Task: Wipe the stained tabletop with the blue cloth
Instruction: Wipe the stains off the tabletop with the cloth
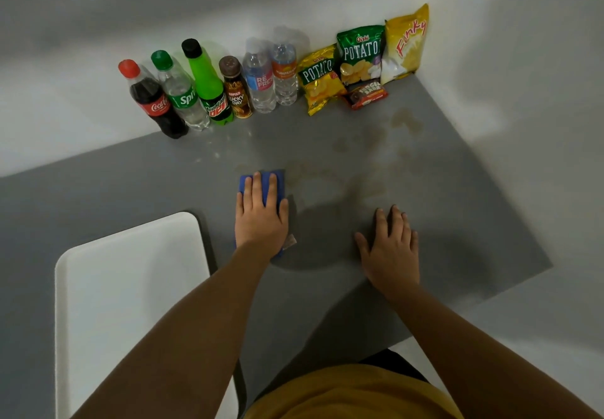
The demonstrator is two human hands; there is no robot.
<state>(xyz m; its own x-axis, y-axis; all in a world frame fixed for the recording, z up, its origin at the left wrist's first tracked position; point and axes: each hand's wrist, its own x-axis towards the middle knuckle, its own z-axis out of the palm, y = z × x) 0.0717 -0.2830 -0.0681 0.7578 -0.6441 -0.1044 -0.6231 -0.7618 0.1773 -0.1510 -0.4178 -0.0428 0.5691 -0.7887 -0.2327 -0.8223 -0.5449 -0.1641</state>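
The fingers of the left hand are lying flat and slightly spread, pressing down on the blue cloth, which is sitting on the grey tabletop near its middle, just left of a patch of brownish stains. The left arm is reaching forward, palm down. The right hand is resting palm down on the bare surface, fingers spread, holding nothing, well apart from the cloth. A white tray is lying at the near left (part of it is running out of view). Along the far wall six bottles are standing upright in a row, and beside them three snack bags are leaning in the corner, with one small dark bar lying in front of them.
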